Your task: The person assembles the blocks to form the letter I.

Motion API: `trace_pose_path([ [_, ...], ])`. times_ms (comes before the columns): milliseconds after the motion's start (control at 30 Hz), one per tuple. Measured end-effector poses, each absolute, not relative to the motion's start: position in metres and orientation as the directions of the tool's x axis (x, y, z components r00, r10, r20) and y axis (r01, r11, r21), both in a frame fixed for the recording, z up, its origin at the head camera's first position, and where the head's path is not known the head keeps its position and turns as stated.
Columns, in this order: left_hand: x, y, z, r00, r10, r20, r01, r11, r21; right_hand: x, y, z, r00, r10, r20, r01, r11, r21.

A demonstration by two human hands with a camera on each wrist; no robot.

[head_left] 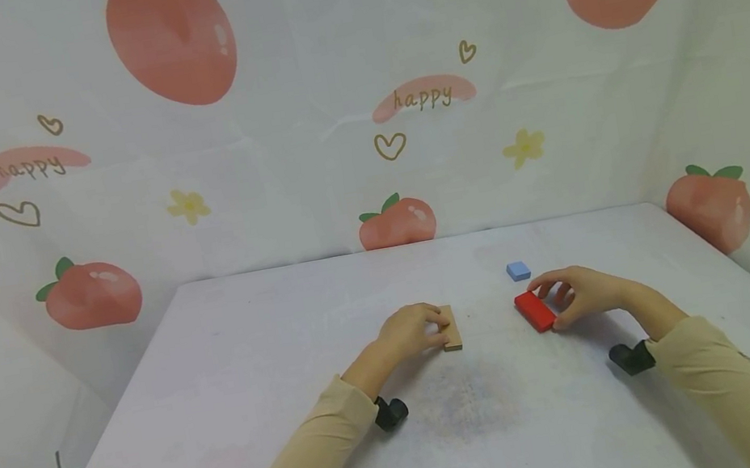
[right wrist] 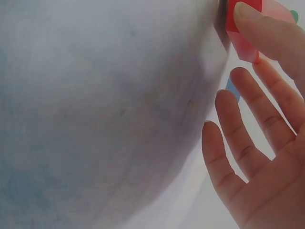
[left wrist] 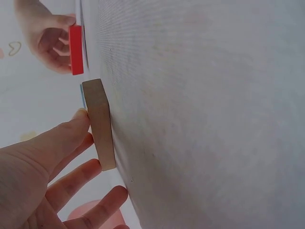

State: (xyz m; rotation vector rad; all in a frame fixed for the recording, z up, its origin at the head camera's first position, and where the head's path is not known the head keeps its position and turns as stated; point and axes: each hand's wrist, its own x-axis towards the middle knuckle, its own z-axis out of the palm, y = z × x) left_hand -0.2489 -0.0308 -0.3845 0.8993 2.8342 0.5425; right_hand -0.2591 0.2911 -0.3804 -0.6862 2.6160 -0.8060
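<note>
- At nine o'clock from the wooden block [head_left: 453,332], the left hand [head_left: 410,333] meets it with thumb and fingertips; whether they pinch or merely rest, I cannot tell.
- At three o'clock from that hand, the wooden block lies flat on the worktop [head_left: 288,338]; a sideways push could make it skid or swivel.
- At two o'clock from the wooden block, the small blue block [head_left: 517,271] sits untouched; the right hand [head_left: 585,292] is near enough to knock it by swinging wide.
- Just before six o'clock from the blue block, the red block [head_left: 535,312] could twist, since so few fingers hold it.
- At three o'clock from the red block, the right hand pinches it between thumb and index finger, other fingers spread.
</note>
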Motion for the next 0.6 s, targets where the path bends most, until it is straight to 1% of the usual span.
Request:
trace_pose_path([
  [167,-0.249,-0.031,-0.385,-0.815,0.58,-0.01,0.533,0.756,0.381,-0.259,0.289,-0.379,-0.822,-0.555,-0.128,-0.385,0.707,-0.594],
  [367,-0.25,-0.031,-0.386,-0.813,0.582,-0.013,0.54,0.763,0.354,-0.26,0.286,-0.378,-0.808,-0.581,-0.1,-0.415,0.682,-0.602],
  [600,-0.25,-0.031,-0.385,-0.813,0.582,-0.016,0.539,0.762,0.358,-0.257,0.28,-0.375,-0.811,-0.577,-0.096,-0.414,0.683,-0.602],
])
